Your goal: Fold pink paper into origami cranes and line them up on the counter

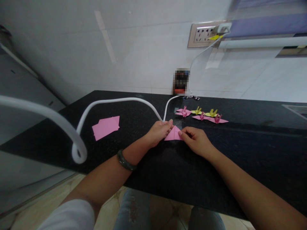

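Observation:
A pink sheet of origami paper (174,134), folded into a triangle with a crease down its middle, is held just above or on the dark countertop. My left hand (160,131) grips its left side, the thumb towards the top point. At the right corner, my right hand (193,139) pinches the paper between thumb and fingers. Beyond the hands stand several folded paper cranes, among them a pink crane (184,111) and a yellow crane (212,113). To the left lies a loose stack of pink paper squares (106,126).
A thick white flexible tube (120,100) loops across from the left and comes down close behind my left hand. A phone-like blurred object (181,82) leans on the tiled wall. A cable (199,55) runs up to the wall socket (202,34). The dark countertop (153,169) ends before my legs.

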The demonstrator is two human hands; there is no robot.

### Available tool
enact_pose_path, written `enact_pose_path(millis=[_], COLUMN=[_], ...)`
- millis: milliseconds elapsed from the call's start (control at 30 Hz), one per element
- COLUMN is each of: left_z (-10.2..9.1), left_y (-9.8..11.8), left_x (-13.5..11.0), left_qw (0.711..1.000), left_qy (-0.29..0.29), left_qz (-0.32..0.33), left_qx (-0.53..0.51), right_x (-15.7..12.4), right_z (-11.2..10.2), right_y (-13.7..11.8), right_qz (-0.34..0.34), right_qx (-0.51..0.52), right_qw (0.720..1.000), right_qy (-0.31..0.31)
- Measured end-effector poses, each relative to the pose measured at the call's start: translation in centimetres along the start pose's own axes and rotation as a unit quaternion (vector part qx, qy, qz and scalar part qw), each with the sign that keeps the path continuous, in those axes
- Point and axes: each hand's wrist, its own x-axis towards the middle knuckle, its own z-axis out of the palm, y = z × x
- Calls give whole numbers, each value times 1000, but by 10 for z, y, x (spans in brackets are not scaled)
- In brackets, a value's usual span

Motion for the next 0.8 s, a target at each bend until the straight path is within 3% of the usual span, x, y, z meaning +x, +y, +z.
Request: enact_pose_path(millis=[200,567,800], left_z=[-1,-2,-3], left_y=[-3,-3,-3], left_x=[0,-4,-2], left_qw=[999,975,970], left_qy=[-5,-31,-17], left_qz=[37,73,92], left_qx=[36,208,223], right_x=[0,-3,-1], right_z=[-1,1,0], right_y=[-3,-5,-3], right_qz=[-2,-31,-21], right_qx=[-3,-32,-26], right_qw=[1000,997,999], right_qy=[4,-55,-35])
